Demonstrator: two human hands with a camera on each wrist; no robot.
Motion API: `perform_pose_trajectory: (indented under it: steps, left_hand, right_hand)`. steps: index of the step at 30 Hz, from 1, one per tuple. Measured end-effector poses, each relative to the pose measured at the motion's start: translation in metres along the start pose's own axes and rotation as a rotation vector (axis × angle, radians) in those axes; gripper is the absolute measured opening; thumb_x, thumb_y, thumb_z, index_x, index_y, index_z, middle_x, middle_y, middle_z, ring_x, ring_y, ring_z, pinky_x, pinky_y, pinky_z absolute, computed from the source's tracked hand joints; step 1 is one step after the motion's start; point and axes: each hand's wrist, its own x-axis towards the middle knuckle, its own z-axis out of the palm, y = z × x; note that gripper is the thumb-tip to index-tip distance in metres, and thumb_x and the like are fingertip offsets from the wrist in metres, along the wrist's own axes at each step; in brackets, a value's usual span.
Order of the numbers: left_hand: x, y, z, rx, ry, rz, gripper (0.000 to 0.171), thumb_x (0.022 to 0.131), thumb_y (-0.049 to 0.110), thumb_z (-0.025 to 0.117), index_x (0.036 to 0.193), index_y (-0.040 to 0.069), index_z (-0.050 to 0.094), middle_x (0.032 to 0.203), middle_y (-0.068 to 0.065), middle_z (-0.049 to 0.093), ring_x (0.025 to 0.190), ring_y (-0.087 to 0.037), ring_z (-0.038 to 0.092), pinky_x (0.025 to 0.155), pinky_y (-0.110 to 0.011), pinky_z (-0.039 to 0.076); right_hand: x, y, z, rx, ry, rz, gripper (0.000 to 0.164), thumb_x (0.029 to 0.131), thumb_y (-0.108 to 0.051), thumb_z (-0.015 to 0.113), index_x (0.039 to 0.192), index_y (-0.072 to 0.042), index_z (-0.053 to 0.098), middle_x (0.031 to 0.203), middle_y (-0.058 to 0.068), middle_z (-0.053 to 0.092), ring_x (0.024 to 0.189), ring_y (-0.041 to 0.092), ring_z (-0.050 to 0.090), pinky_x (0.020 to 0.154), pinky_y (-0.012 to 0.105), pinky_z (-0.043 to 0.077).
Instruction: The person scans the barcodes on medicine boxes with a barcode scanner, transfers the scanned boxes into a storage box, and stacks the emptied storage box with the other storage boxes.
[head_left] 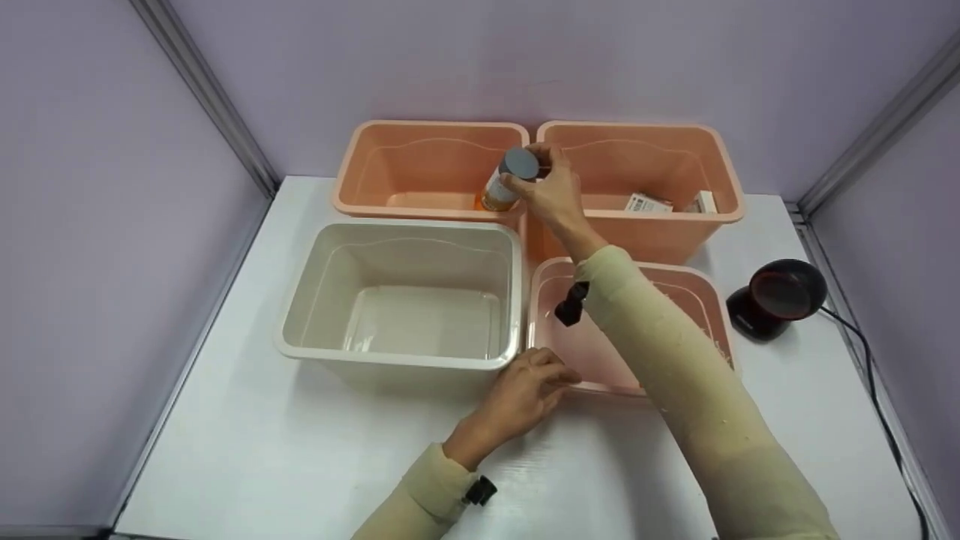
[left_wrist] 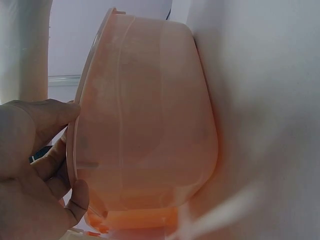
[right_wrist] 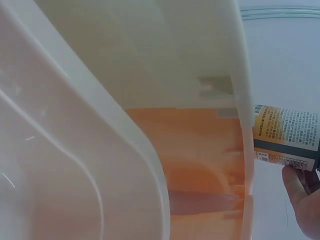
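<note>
My right hand grips a bottle by its dark grey cap, fingers on one side and thumb on the other. The bottle hangs tilted over the right end of the back left orange bin, its lower end inside the rim. In the right wrist view the label on the bottle is white and orange with a dark band and printed text. My left hand pinches the near left rim of the pink bin, thumb and fingers on either side of the rim in the left wrist view.
A white bin stands front left. The back right orange bin holds small white boxes. At the right, a black scanner-like device on a stand trails a cable. Walls enclose the white table.
</note>
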Motion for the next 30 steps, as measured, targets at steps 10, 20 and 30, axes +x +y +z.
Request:
perform_pose_trajectory:
  steps: [10, 20, 30]
  left_hand:
    - [0.001, 0.000, 0.002, 0.000, 0.017, 0.030, 0.017, 0.093, 0.012, 0.069, 0.106, 0.020, 0.076, 0.102, 0.004, 0.066, 0.104, -0.013, 0.061, 0.097, -0.026, 0.047]
    - [0.000, 0.000, 0.001, 0.018, 0.004, 0.034, 0.019, 0.093, 0.010, 0.068, 0.108, 0.021, 0.074, 0.103, 0.004, 0.065, 0.107, -0.013, 0.059, 0.102, -0.026, 0.045]
    - [0.000, -0.001, 0.000, 0.002, -0.005, 0.009, 0.019, 0.094, 0.012, 0.068, 0.109, 0.021, 0.075, 0.104, 0.005, 0.064, 0.108, -0.014, 0.059, 0.099, -0.027, 0.046]
  right_hand:
    - [0.000, 0.008, 0.006, -0.057, -0.027, -0.007, 0.060, 0.083, -0.026, 0.082, 0.133, -0.010, 0.053, 0.128, 0.011, 0.060, 0.119, 0.021, 0.060, 0.103, 0.032, 0.050]
    - [0.001, 0.010, 0.010, -0.060, -0.062, 0.013, 0.060, 0.084, -0.022, 0.081, 0.135, -0.009, 0.052, 0.130, 0.011, 0.061, 0.121, 0.022, 0.061, 0.103, 0.032, 0.050]
    - [-0.001, 0.012, 0.003, -0.007, -0.080, 0.038, 0.053, 0.086, -0.022, 0.079, 0.131, -0.012, 0.054, 0.127, 0.012, 0.061, 0.114, 0.021, 0.061, 0.101, 0.029, 0.051]
